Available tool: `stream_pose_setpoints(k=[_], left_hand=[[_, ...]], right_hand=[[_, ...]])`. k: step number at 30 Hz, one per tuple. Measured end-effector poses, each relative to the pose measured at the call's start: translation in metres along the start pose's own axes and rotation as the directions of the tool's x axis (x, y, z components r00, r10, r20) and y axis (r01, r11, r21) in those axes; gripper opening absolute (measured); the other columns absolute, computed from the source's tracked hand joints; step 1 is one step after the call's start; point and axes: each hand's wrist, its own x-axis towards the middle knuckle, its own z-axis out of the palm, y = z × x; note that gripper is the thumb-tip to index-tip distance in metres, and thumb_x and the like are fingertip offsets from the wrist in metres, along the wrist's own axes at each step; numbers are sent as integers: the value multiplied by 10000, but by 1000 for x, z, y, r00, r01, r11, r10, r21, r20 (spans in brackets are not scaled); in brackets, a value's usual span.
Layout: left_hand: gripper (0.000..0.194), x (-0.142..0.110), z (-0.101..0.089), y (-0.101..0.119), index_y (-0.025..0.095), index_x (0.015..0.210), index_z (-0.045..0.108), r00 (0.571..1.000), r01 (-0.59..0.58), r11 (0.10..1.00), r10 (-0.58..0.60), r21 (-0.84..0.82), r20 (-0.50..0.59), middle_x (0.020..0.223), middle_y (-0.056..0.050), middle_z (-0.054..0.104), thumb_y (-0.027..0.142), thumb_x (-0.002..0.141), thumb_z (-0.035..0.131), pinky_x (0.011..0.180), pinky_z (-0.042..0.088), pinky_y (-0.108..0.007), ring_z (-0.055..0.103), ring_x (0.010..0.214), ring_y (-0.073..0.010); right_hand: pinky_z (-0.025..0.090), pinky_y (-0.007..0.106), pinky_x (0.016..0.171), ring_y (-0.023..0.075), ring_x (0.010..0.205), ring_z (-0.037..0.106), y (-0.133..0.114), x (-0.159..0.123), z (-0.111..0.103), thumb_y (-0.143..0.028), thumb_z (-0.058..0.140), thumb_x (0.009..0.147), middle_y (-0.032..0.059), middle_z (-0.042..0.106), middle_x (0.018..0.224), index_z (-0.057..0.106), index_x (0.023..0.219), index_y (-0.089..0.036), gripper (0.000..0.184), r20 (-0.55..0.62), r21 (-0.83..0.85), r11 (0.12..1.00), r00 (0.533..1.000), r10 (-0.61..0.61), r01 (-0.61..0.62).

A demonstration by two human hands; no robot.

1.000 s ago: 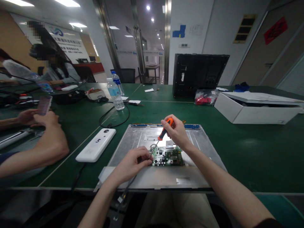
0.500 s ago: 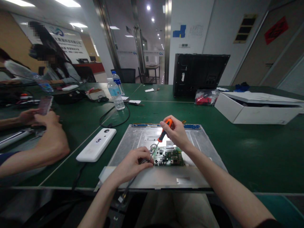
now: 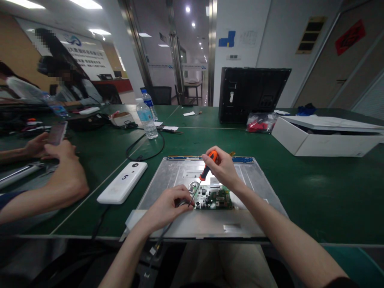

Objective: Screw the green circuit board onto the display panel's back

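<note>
Orange screwdriver (image 3: 204, 173) gripped in our right hand (image 3: 224, 167) over the board (image 3: 214, 198) – can't tell what's in our curled left hand (image 3: 166, 205).

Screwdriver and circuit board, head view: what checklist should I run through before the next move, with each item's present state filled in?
1. Screwdriver gripped by its handle in the right hand: ok.
2. Circuit board lying over the metal panel: ok.
3. Left hand well clear of the screwdriver's tip: not ok, it is right beside it.
4. Tip seated in a screw: cannot tell, too small and partly hidden.
5. White device marked 5 apart from the panel: ok.
6. Nearer water bottle apart from the panel: ok.
</note>
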Motion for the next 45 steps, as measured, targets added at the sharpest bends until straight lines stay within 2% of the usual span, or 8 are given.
stream_pose_setpoints(k=[7, 16, 24, 34, 45], left_hand=[[58, 1, 1, -2, 178, 749, 716, 1000, -15, 1000, 15, 20, -19, 850, -13, 637, 206, 738, 666, 724, 416, -264, 576, 780, -160], [62, 0, 1, -2, 185, 732, 708, 997, -66, 997, 67, 27, -30, 844, -6, 645, 162, 753, 653, 755, 435, -262, 594, 799, -160], [92, -2, -1, -1, 191, 780, 727, 997, -83, 997, 83, 10, -11, 874, -19, 658, 168, 795, 639, 812, 446, -281, 612, 840, -172], [48, -1, 0, -3, 183, 761, 706, 996, -83, 996, 83, 18, -26, 851, -16, 659, 207, 787, 674, 773, 441, -276, 606, 819, -173], [84, -3, 0, 1, 190, 773, 724, 996, -81, 997, 81, 17, -24, 874, -20, 662, 168, 797, 647, 824, 456, -283, 617, 845, -174]], right_hand=[[305, 203, 471, 75, 496, 389, -2, -1, 1, -479, 645, 836, -76, 450, 592, 547, 788, -196, 303, -9, -26, 999, 999, -35, 35], [293, 192, 458, 75, 486, 401, -12, -8, 3, -453, 633, 853, -76, 458, 579, 550, 794, -193, 279, 7, -117, 983, 990, -144, 144], [303, 182, 454, 69, 454, 403, -14, -10, 2, -414, 609, 874, -89, 435, 541, 546, 800, -194, 240, -42, -198, 952, 968, -248, 235], [299, 175, 436, 65, 419, 407, -17, -13, 4, -394, 571, 899, -96, 430, 514, 522, 808, -201, 219, -5, -232, 919, 944, -330, 319], [292, 183, 454, 60, 417, 363, -20, -14, 1, -376, 561, 912, -99, 443, 510, 521, 818, -203, 201, 23, -313, 865, 914, -406, 392]])
